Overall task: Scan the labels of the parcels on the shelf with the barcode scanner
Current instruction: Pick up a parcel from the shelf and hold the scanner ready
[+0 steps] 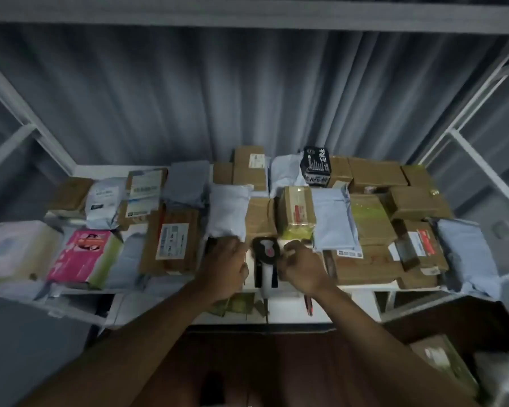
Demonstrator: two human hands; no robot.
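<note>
A barcode scanner, with a black head and a white handle, lies at the shelf's front edge between my two hands. My left hand is just left of it, with its fingers curled at the lower edge of a grey poly mailer. My right hand is just right of the scanner, with curled fingertips reaching its head; blur hides whether they grip it. Cardboard boxes such as a labelled one and a taped one lie flat among more grey mailers across the white shelf.
A pink box and a pale box sit at the left end. A black packet stands at the back. White shelf uprights frame both sides, a grey curtain hangs behind, and a lower shelf holds more items.
</note>
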